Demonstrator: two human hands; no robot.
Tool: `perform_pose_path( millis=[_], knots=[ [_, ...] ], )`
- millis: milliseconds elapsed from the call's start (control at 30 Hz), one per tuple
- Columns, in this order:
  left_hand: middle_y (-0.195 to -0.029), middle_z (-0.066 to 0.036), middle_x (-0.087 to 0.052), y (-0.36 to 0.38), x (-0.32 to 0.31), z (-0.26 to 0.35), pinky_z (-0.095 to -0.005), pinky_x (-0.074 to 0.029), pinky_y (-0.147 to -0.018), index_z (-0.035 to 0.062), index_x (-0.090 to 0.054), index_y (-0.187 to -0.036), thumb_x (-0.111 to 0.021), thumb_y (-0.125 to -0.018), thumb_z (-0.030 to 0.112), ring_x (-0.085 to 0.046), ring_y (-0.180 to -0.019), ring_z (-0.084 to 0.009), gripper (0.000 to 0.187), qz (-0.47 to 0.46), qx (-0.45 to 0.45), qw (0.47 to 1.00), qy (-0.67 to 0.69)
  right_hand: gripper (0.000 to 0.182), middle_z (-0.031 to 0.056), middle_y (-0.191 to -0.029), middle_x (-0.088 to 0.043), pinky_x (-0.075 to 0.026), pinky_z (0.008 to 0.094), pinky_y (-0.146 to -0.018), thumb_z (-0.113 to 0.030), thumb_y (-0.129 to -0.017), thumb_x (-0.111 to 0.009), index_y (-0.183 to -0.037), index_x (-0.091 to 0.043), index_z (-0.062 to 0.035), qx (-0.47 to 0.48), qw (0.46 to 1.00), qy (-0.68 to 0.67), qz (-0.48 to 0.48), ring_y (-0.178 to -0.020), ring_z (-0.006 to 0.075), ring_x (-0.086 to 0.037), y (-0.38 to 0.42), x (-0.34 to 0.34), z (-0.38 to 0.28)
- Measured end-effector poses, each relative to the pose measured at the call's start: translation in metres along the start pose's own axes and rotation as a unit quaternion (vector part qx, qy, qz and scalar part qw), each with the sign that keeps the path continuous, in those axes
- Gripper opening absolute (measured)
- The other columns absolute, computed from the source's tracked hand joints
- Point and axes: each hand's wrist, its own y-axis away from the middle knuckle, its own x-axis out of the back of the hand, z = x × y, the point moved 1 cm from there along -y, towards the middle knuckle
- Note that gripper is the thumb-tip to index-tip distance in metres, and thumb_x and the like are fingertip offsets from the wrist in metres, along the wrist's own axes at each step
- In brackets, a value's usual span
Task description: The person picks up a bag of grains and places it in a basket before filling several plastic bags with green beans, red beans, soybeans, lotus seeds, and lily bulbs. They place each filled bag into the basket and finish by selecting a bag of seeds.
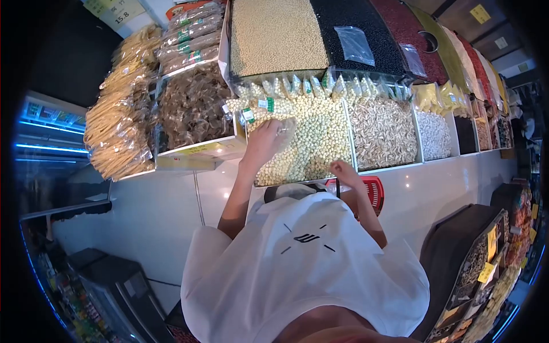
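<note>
In front of me is a bin of pale, round seeds that look like lotus seeds. My left hand is over the bin's left side, its fingers closed on a clear plastic bag. What the bag contains is hard to see. Nearer the front right edge, my right hand is curled shut above the seeds, and I cannot make out anything in it. Small sealed packs of the same seeds line the bin's back edge. A red shopping basket hangs or stands below my right forearm, partly hidden.
Dried white slices fill the bin to the right, and white pieces the one beyond. Dark dried food and bagged yellow sticks lie left. Soybeans and black beans rise behind. A dark display stand is behind right.
</note>
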Motion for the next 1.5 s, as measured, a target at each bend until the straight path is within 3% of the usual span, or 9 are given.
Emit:
perform_pose_path(
  millis=[233, 300, 467, 567, 900, 1067, 1200, 1367, 1500],
  knots=[
    [-0.081, -0.016, -0.058, -0.040, -0.009, 0.022, -0.0359, -0.044, -0.064, 0.0035, -0.049, -0.089, -0.066, -0.075, 0.019, -0.057, -0.074, -0.0330, 0.027, -0.004, 0.028, 0.999, 0.030, 0.063, 0.0089, -0.114, -0.048, -0.043, 0.0315, -0.080, -0.039, -0.084, -0.055, -0.130, -0.027, -0.0079, -0.014, 0.895, -0.435, -0.101, -0.094, 0.0186, -0.056, -0.088, -0.023, -0.080],
    [-0.081, -0.016, -0.058, -0.044, -0.018, 0.021, -0.0355, -0.044, -0.064, 0.0024, -0.049, -0.089, -0.066, -0.075, 0.020, -0.058, -0.074, -0.0314, 0.029, 0.024, 0.028, 0.999, 0.021, 0.061, 0.0067, -0.112, -0.046, -0.043, 0.0311, -0.080, -0.038, -0.085, -0.055, -0.130, -0.025, -0.0088, 0.000, 0.795, -0.582, -0.170, -0.096, 0.0186, -0.056, -0.087, -0.021, -0.087],
    [-0.084, -0.017, -0.058, -0.042, -0.041, 0.021, -0.0345, -0.045, -0.071, 0.0000, -0.050, -0.095, -0.067, -0.073, 0.018, -0.058, -0.080, -0.0293, 0.034, -0.031, 0.142, 0.987, 0.070, 0.062, 0.0075, -0.113, -0.044, -0.046, 0.0324, -0.078, -0.037, -0.084, -0.057, -0.128, -0.025, -0.0085, -0.010, 0.814, -0.566, -0.131, -0.096, 0.0219, -0.057, -0.062, -0.020, -0.080],
    [-0.075, -0.002, -0.052, -0.027, -0.067, 0.010, -0.0256, -0.039, -0.071, 0.0017, -0.047, -0.104, -0.069, -0.070, 0.002, -0.049, -0.074, -0.0129, 0.040, -0.006, 0.128, 0.968, 0.214, 0.067, 0.0103, -0.115, -0.044, -0.047, 0.0346, -0.075, -0.033, -0.082, -0.060, -0.130, -0.021, -0.0069, -0.069, 0.793, -0.595, -0.110, -0.095, 0.0240, -0.057, -0.048, -0.029, -0.070],
    [-0.075, -0.003, -0.055, 0.013, -0.088, 0.006, -0.0229, -0.040, -0.061, 0.0006, -0.053, -0.097, -0.064, -0.077, 0.010, -0.050, -0.069, -0.0094, 0.025, -0.011, 0.186, 0.929, 0.319, 0.062, 0.0102, -0.113, -0.051, -0.047, 0.0312, -0.077, -0.034, -0.079, -0.063, -0.127, -0.033, -0.0083, -0.084, 0.848, -0.515, -0.098, -0.093, 0.0204, -0.057, -0.015, -0.039, -0.047],
    [-0.082, 0.000, -0.054, 0.021, -0.075, 0.030, -0.0199, -0.038, -0.062, 0.0032, -0.053, -0.094, -0.059, -0.080, 0.003, -0.045, -0.071, -0.0054, 0.015, -0.003, 0.145, 0.916, 0.375, 0.032, 0.0081, -0.089, -0.061, -0.050, 0.0275, -0.066, -0.022, -0.084, -0.057, -0.109, -0.050, -0.0030, -0.105, 0.879, -0.457, 0.090, -0.073, 0.0163, -0.060, 0.040, -0.040, 0.036],
    [-0.079, 0.001, -0.052, 0.024, -0.063, 0.032, -0.0178, -0.036, -0.061, 0.0028, -0.052, -0.093, -0.058, -0.080, 0.002, -0.045, -0.070, -0.0039, 0.015, -0.036, 0.145, 0.921, 0.360, 0.030, 0.0069, -0.082, -0.061, -0.046, 0.0223, -0.061, -0.023, -0.083, -0.056, -0.102, -0.053, 0.0004, -0.269, 0.875, -0.310, 0.256, -0.070, 0.0113, -0.057, 0.121, -0.047, 0.084],
    [-0.076, 0.002, -0.052, 0.014, -0.050, 0.022, -0.0163, -0.033, -0.058, 0.0019, -0.049, -0.095, -0.057, -0.081, 0.000, -0.043, -0.066, -0.0029, 0.016, -0.034, 0.155, 0.919, 0.362, 0.053, 0.0043, -0.079, -0.058, -0.043, 0.0307, -0.060, -0.050, -0.084, -0.046, -0.104, -0.058, -0.0022, -0.362, 0.864, -0.336, 0.092, -0.067, 0.0133, -0.052, 0.165, -0.101, 0.079],
    [-0.079, 0.000, -0.053, 0.011, -0.051, 0.023, -0.0168, -0.034, -0.059, 0.0021, -0.048, -0.097, -0.056, -0.081, -0.001, -0.044, -0.067, -0.0035, 0.018, -0.044, 0.192, 0.916, 0.348, 0.050, 0.0112, -0.085, -0.061, -0.043, 0.0306, -0.071, -0.045, -0.084, -0.049, -0.106, -0.057, -0.0014, -0.297, 0.916, -0.246, 0.115, -0.077, 0.0191, -0.055, 0.171, -0.122, 0.088]
  ],
)
